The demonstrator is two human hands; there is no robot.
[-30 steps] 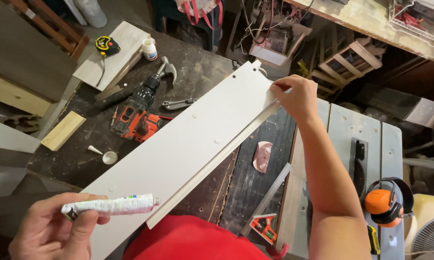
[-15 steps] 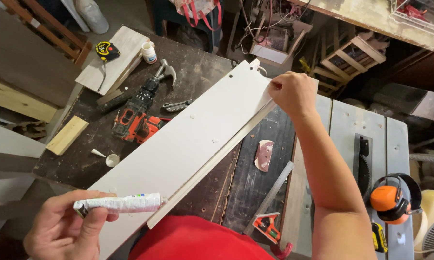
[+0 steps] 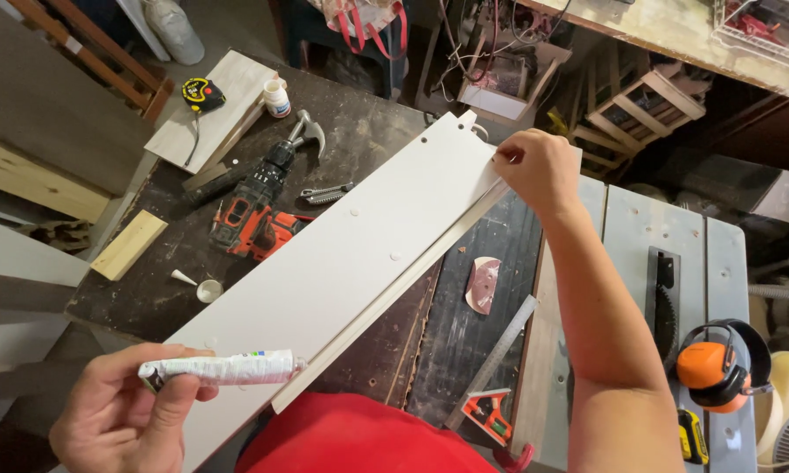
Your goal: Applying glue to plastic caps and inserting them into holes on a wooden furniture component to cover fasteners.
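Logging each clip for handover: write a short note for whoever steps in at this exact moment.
Left hand: holds a white tube, nozzle at the near end of the strip.
Right hand: fingers pinch the strip's far end against the white panel.
Panel lies diagonally across the bench, strip along its right edge.
Done: strip lined up on the panel.
Left: no bead visible along the joint yet.

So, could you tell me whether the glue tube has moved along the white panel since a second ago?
No. The left hand holds the glue tube with its nozzle at the near end of the thin strip on the white panel, as before.
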